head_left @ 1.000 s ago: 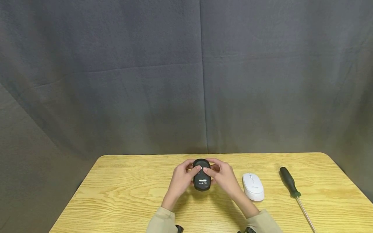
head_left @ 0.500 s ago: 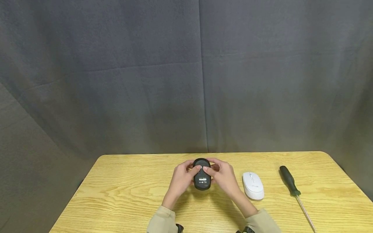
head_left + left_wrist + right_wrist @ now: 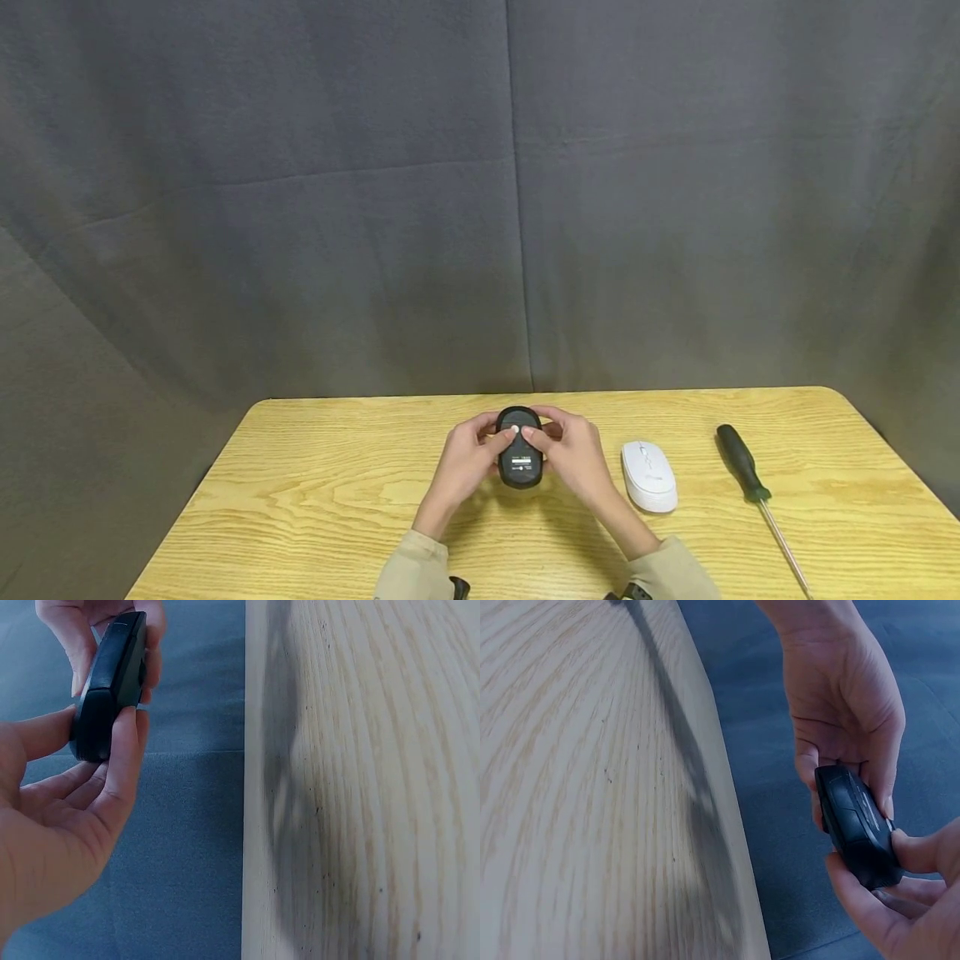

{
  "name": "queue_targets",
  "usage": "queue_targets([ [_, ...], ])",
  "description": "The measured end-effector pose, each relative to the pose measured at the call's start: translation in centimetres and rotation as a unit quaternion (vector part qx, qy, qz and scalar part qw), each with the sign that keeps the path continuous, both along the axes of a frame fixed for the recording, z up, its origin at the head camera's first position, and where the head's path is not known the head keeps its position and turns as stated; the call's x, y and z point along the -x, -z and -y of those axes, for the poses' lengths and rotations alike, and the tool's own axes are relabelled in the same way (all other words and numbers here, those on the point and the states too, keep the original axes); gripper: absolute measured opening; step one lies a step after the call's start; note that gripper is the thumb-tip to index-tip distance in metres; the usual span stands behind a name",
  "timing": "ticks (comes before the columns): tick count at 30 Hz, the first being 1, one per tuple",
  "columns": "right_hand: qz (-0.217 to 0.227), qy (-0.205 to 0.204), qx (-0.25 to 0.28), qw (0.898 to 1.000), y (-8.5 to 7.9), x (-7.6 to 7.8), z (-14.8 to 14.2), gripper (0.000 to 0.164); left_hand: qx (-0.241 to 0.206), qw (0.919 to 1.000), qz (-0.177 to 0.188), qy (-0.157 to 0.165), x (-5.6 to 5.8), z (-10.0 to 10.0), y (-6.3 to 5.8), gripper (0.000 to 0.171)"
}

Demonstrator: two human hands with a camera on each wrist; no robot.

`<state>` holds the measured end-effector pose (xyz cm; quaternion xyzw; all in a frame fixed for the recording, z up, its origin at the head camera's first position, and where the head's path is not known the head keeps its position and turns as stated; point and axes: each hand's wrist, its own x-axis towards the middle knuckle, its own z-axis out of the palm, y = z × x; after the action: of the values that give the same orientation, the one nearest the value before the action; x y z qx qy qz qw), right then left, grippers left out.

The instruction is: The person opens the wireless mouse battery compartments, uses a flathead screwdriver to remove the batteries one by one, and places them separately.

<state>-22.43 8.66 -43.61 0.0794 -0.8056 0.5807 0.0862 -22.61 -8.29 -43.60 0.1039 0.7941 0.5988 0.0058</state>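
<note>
A black computer mouse [image 3: 521, 471] is held up over the table between both hands, its labelled underside turned toward the head camera. My left hand [image 3: 468, 458] grips its left side, thumb on the underside close to a small white spot. From the other side my right hand [image 3: 576, 457] grips it too, its thumb also on the underside and its fingers curled behind. In the left wrist view the mouse [image 3: 112, 682] is edge-on between finger and thumb. Both hands pinch the mouse [image 3: 855, 825] in the right wrist view as well.
On the wooden table [image 3: 315, 483] a white computer mouse [image 3: 649, 477] lies right of my right hand. Farther right is a screwdriver [image 3: 741, 462] with a dark handle, its metal shaft pointing toward the front edge. A grey curtain [image 3: 375, 250] hangs behind the table.
Both hands keep their grip on the black mouse with hardly any movement. The head view has shifted slightly, so the table things appear a little higher and farther left.
</note>
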Motion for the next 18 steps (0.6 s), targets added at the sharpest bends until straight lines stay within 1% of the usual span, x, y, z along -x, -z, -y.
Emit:
queue_targets([
  [6, -0.033, 0.015, -0.051, 0.998, 0.06, 0.02, 0.08, 0.026, 0.005, 1.0, 0.008, 0.003, 0.07, -0.01, 0.09, 0.04],
  [11, -0.048, 0.024, -0.071, 0.996, -0.05, 0.01, 0.15, 0.027, -0.002, 0.9999, 0.01, 0.001, 0.16, -0.09, 0.16, 0.041],
  [14, -0.035, 0.024, -0.062, 0.997, -0.05, 0.18, 0.06, 0.028, -0.014, 0.9998, 0.011, 0.005, 0.15, -0.17, 0.17, 0.043],
  [18, 0.001, 0.009, -0.027, 1.0, -0.09, 0.42, -0.34, 0.029, -0.034, 0.9992, 0.018, 0.007, 0.06, -0.26, 0.13, 0.046],
])
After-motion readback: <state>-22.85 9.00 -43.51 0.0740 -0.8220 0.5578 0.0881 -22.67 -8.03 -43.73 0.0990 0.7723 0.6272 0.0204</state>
